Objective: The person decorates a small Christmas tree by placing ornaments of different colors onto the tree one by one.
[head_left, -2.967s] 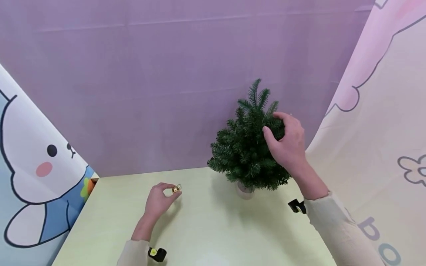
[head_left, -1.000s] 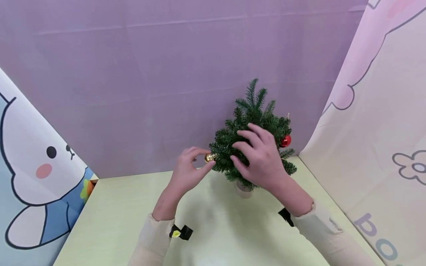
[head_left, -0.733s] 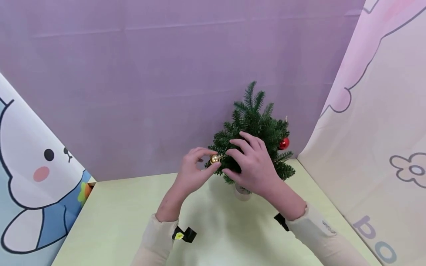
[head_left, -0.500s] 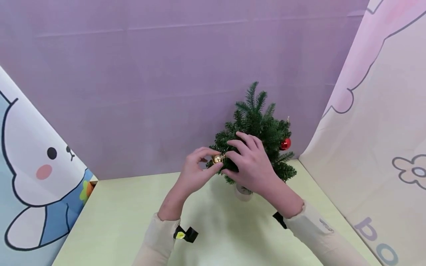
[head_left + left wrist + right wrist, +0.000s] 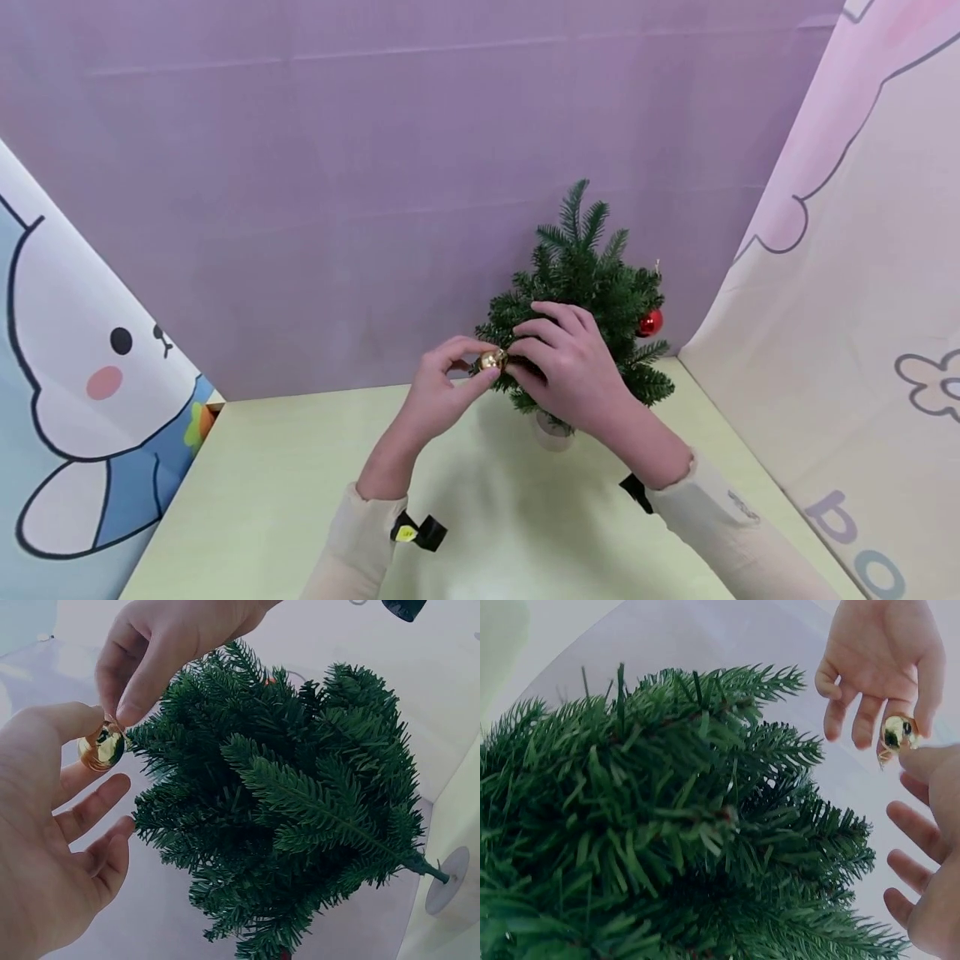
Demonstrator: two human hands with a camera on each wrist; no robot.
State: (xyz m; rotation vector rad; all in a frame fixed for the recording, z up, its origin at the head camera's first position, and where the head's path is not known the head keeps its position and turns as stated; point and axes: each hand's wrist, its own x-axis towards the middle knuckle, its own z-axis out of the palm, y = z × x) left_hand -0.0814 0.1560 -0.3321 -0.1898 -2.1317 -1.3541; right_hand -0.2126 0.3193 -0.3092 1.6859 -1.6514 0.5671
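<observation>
My left hand (image 5: 442, 387) pinches a small shiny gold bauble (image 5: 491, 360) between thumb and index finger, at the left edge of a small green Christmas tree (image 5: 577, 258). From the right, my right hand (image 5: 572, 362) reaches across the tree's front. In the left wrist view its thumb and index finger pinch the thin gold string at the top of the bauble (image 5: 101, 750), beside a branch tip. The other fingers of both hands are spread loosely. Partly behind my right fingertips, the bauble (image 5: 897, 733) also shows in the right wrist view.
A red bauble (image 5: 649, 322) hangs on the tree's right side. The tree stands in a pale round base (image 5: 553, 435) on a light yellow table (image 5: 300, 467). A purple cloth (image 5: 337, 208) rises behind, with printed cloths at both sides.
My left hand has carried the gold bauble rightward and up to the tree. My right hand has left the tree's right side, uncovering the red bauble, and come to the gold bauble's string.
</observation>
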